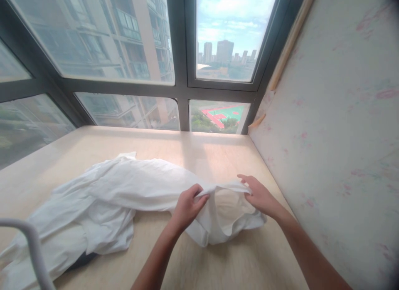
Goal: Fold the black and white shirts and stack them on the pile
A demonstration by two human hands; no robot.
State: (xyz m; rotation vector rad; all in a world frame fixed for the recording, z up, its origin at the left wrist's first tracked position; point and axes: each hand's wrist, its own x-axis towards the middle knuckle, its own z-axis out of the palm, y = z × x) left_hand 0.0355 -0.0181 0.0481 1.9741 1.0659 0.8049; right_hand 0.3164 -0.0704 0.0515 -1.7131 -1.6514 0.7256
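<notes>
A rumpled white garment (146, 184) stretches across the pale wooden surface, from the lower left to below my hands. Its exact kind is hard to make out. My left hand (190, 206) is closed on the edge of an opening in the cloth, pinching it between thumb and fingers. At the other end of that edge, my right hand (256, 194) grips the fabric with the index finger stretched out. Between both hands the edge is drawn nearly straight, and the opening below it gapes, showing the cream-looking inside. The garment's left part lies in loose folds.
The wooden surface (218, 157) runs back to grey-framed windows (182, 90). On the right stands a wall with flowered paper (343, 157). A curved grey tube (31, 240) rises at the lower left. Something dark (81, 261) shows from under the cloth.
</notes>
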